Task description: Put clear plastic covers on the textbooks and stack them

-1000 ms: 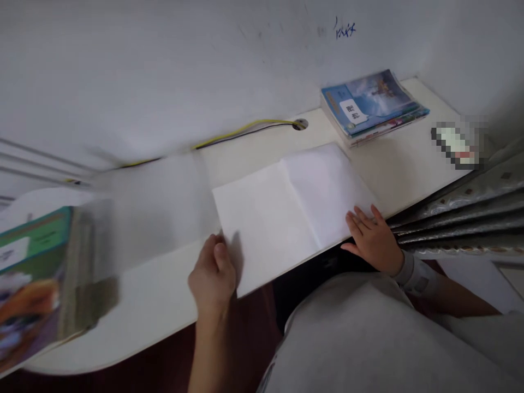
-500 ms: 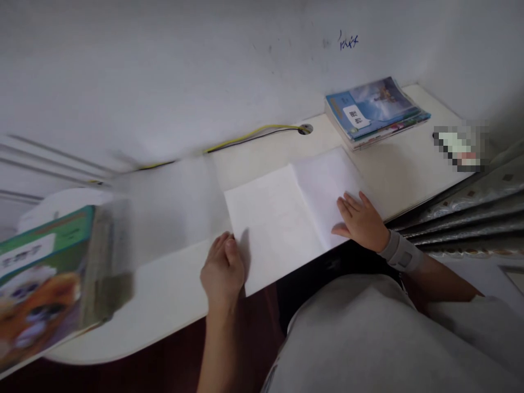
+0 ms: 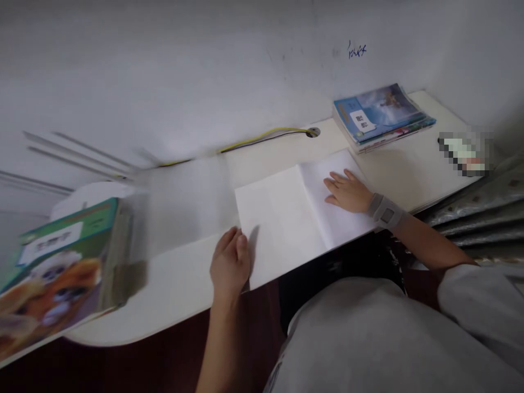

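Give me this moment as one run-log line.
left hand: gripping white sheet at its left edge | right hand: flat on the sheet's right half | desk: book stack at far right

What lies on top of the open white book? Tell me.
The right hand lies flat on the right page of the book. The left hand pinches its left edge. The pages look blank; the desk beneath it is covered.

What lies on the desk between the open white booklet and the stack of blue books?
Nothing: in the head view, bare white desk separates the open booklet from the stack of books.
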